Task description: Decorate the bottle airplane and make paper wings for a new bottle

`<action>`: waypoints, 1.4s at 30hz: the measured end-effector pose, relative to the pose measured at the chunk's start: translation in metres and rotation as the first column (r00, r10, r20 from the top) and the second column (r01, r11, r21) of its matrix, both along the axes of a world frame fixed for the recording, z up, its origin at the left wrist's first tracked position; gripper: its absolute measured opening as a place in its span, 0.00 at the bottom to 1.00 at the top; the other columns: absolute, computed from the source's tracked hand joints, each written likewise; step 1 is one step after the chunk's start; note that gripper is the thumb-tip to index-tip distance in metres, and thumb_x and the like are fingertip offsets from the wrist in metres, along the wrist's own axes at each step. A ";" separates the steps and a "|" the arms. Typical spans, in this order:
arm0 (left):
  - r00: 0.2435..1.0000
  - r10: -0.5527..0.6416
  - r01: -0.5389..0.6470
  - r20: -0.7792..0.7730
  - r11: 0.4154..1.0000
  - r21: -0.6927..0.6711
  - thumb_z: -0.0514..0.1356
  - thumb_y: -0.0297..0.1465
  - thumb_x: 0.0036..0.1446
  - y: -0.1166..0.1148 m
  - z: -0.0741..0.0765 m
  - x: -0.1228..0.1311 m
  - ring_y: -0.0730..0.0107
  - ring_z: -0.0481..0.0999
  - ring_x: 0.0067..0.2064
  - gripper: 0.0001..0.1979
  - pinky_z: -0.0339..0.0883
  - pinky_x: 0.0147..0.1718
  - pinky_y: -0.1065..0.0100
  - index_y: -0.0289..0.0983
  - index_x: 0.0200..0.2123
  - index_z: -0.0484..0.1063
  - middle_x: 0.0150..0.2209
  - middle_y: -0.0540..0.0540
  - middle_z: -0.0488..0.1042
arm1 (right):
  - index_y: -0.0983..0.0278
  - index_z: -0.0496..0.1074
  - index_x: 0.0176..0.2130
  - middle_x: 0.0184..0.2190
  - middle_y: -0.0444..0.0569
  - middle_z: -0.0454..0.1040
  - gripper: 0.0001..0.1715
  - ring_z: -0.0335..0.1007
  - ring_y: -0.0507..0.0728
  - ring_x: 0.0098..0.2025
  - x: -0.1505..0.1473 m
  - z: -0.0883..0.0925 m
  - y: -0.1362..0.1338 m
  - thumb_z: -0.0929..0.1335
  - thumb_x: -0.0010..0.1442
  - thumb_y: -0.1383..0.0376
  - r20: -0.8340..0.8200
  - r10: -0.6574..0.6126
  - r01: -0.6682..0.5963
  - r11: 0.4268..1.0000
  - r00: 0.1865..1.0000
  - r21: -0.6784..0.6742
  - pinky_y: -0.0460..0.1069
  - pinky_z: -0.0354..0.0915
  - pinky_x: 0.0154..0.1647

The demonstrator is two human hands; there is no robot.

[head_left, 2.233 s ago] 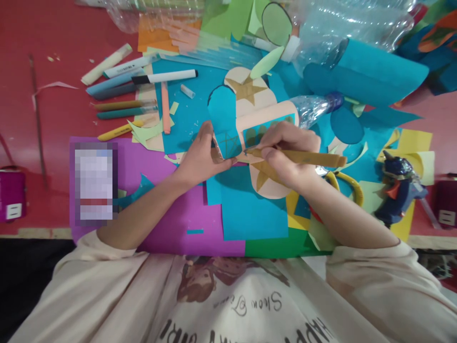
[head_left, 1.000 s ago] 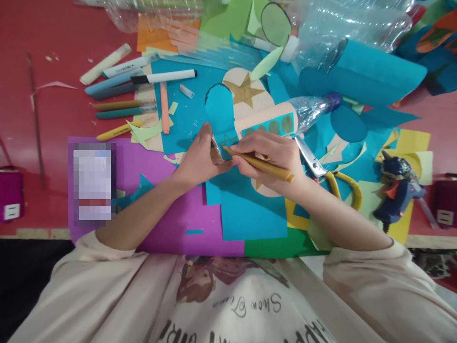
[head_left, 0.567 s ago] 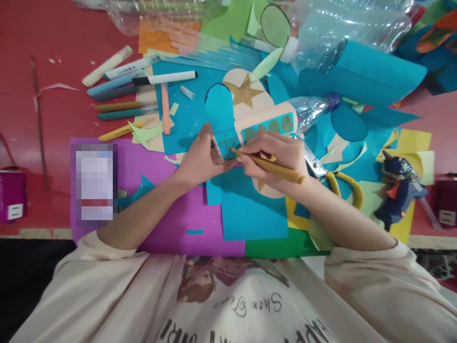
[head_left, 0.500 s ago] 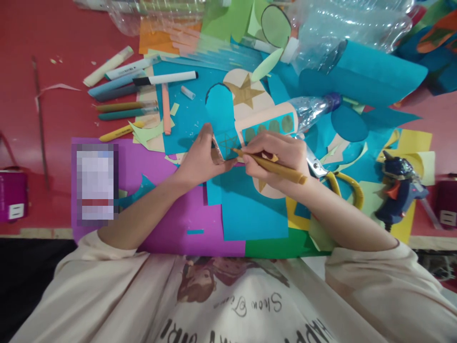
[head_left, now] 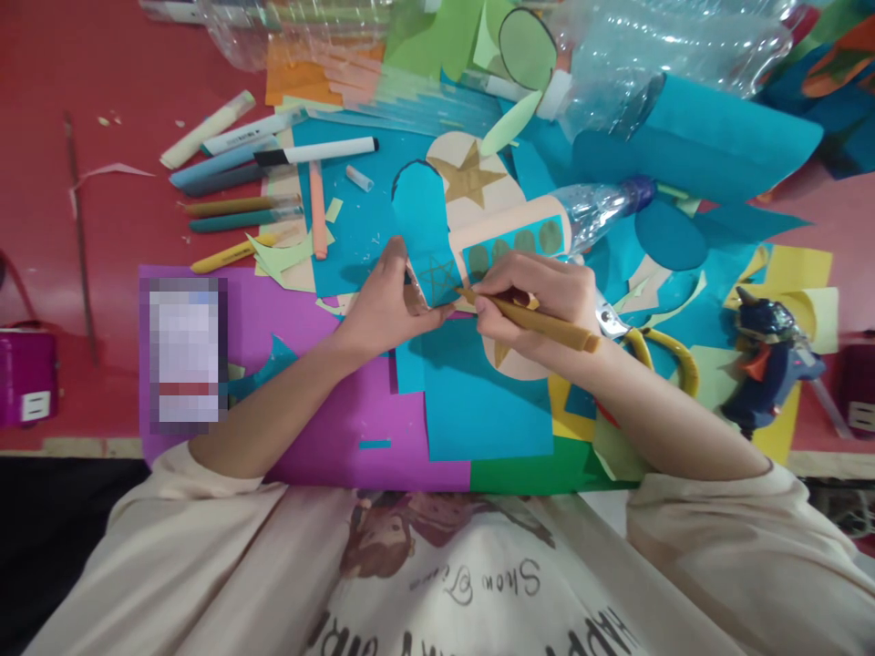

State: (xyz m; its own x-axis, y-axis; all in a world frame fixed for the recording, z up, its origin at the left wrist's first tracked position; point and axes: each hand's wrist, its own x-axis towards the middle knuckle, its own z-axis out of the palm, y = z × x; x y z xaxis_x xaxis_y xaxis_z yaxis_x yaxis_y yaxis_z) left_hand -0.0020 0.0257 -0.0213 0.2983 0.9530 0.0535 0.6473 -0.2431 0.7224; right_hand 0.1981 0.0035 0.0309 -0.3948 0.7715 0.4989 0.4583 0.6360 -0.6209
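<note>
My right hand (head_left: 537,296) is closed round a gold marker (head_left: 547,325) whose tip rests at the right edge of a star outline on a blue paper shape (head_left: 422,219). My left hand (head_left: 386,305) presses on the lower left edge of that blue paper, thumb and fingers pinched against it. Just right of the star lies a peach card (head_left: 506,214) with a blue strip bearing several olive ovals (head_left: 519,244). A gold star (head_left: 468,175) sits on peach paper above.
Several markers (head_left: 239,196) lie on the red table at the left. Yellow-handled scissors (head_left: 643,342) and a blue glue gun (head_left: 769,360) sit at the right. Clear plastic bottles (head_left: 656,55) and coloured paper sheets crowd the back. Purple paper (head_left: 307,383) lies in front.
The marker swung from nearly level to slanted, its tip going left across the blue paper, then slightly right along the star. The left hand stayed put.
</note>
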 end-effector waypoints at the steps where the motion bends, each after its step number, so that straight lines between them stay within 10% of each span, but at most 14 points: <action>1: 1.000 -0.007 0.007 -0.004 1.000 0.005 0.72 0.42 0.40 0.000 0.000 0.000 0.51 0.75 0.42 0.30 0.68 0.37 0.54 0.43 0.36 0.54 0.36 0.47 0.66 | 0.59 0.64 0.28 0.23 0.43 0.71 0.10 0.68 0.52 0.24 0.000 0.001 0.000 0.68 0.57 0.71 0.007 -0.003 0.003 1.000 1.000 -0.005 0.49 0.65 0.23; 18: 0.993 -0.045 0.030 0.113 0.991 0.127 0.74 0.41 0.40 0.002 -0.011 -0.002 0.68 0.67 0.29 0.34 0.56 0.24 0.67 0.44 0.32 0.48 0.28 0.54 0.59 | 0.58 0.69 0.32 0.24 0.42 0.73 0.05 0.69 0.51 0.24 -0.002 -0.002 0.002 0.68 0.60 0.67 -0.118 0.008 -0.010 1.000 0.993 -0.015 0.48 0.66 0.23; 42: 0.998 -0.055 0.053 0.028 0.996 0.074 0.74 0.38 0.42 0.000 -0.003 -0.002 0.66 0.69 0.32 0.31 0.60 0.29 0.64 0.43 0.35 0.52 0.30 0.53 0.60 | 0.60 0.64 0.25 0.21 0.40 0.68 0.11 0.64 0.49 0.22 0.000 0.000 0.004 0.67 0.58 0.70 -0.156 -0.017 0.007 0.998 0.988 -0.069 0.46 0.61 0.22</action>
State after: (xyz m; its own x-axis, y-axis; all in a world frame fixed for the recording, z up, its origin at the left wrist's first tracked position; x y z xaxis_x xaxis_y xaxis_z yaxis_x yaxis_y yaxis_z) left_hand -0.0042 0.0262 -0.0247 0.3466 0.9287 0.1318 0.6102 -0.3300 0.7203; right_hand 0.1982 0.0071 0.0313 -0.3063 0.8098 0.5004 0.3592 0.5851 -0.7271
